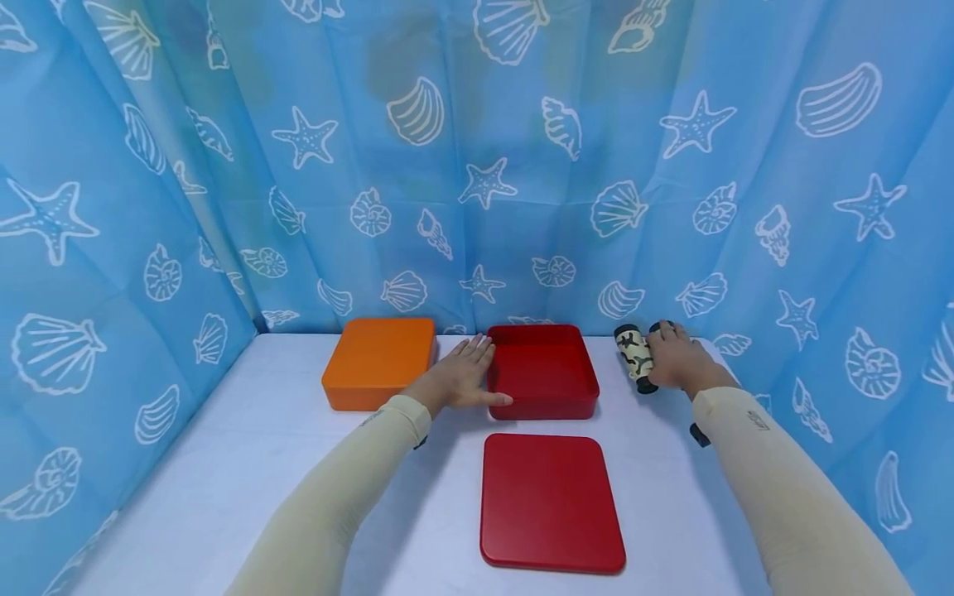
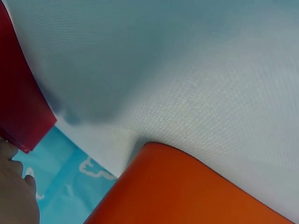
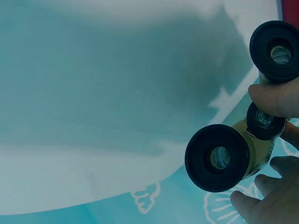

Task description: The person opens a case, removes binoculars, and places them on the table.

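Observation:
A red square box (image 1: 542,407) with no lid on it stands toward the back of the table. My left hand (image 1: 464,377) rests at its left wall, fingers straight and the thumb stretched along the front; in the left wrist view only some fingers (image 2: 16,186) show beside the red wall. To the right of the box is a pair of camouflage-patterned binoculars (image 1: 633,354) with black ends. My right hand (image 1: 674,356) holds them from above, covering one barrel. In the right wrist view the thumb lies across the middle of the binoculars (image 3: 217,158), between the two eyepieces.
A red square lid (image 1: 551,503) lies flat in front of the red box. An orange box (image 1: 380,360) sits to the left, close to my left forearm. A blue curtain (image 1: 477,165) with white shells and starfish hangs behind the white table (image 1: 246,472) and along its sides.

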